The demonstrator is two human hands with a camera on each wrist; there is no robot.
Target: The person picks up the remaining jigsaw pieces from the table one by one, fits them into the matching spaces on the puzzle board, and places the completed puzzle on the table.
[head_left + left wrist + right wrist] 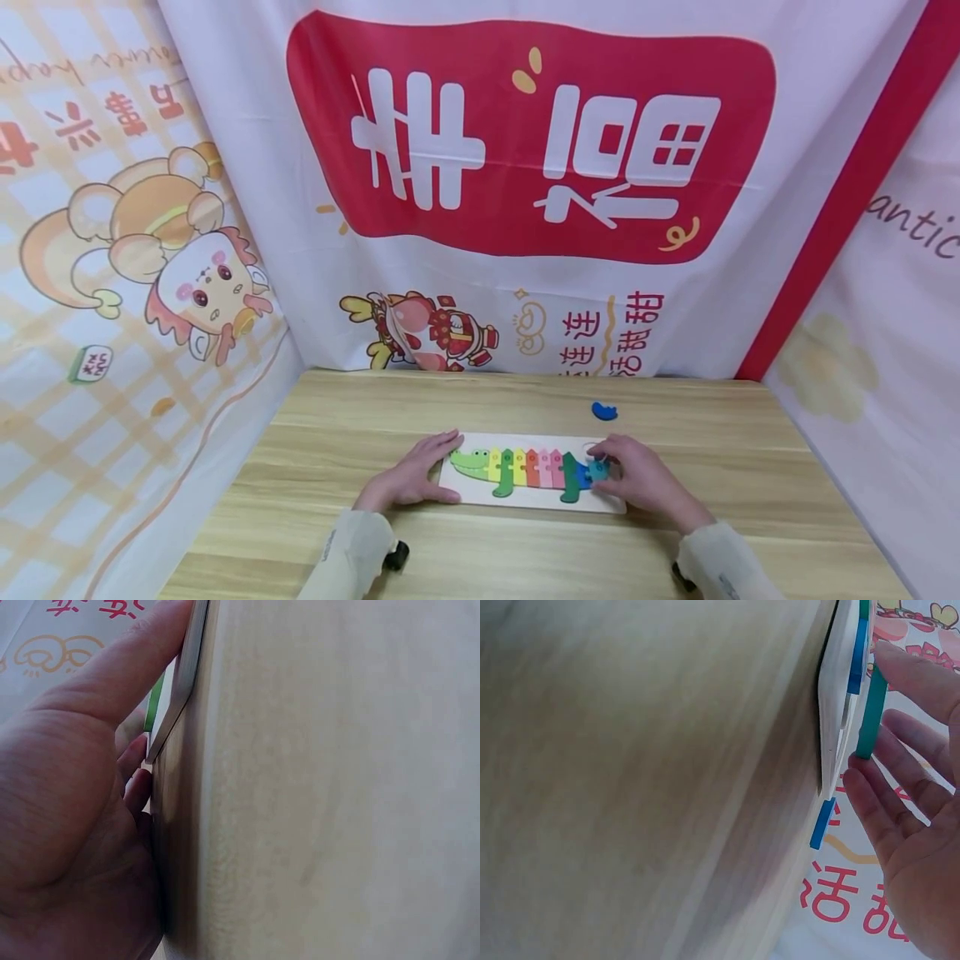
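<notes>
A wooden crocodile puzzle board (532,505) lies flat on the table, most of its slots filled with coloured pieces from the green head to a blue piece (582,477). At its left end my left hand (408,475) holds the board, thumb along the near edge and fingers at the far corner. My right hand (643,482) pinches a teal puzzle piece (871,716) between thumb and fingertips. In the right wrist view that piece stands off the board's surface, close over the tail end. Behind the board lies a loose blue curved piece (604,411).
The wood-grain table (360,400) meets a white cloth backdrop (697,325) with red printing at its far edge. Printed cloths hang at the left (75,467) and right (885,333) sides. A black wrist band (396,557) shows at the left sleeve.
</notes>
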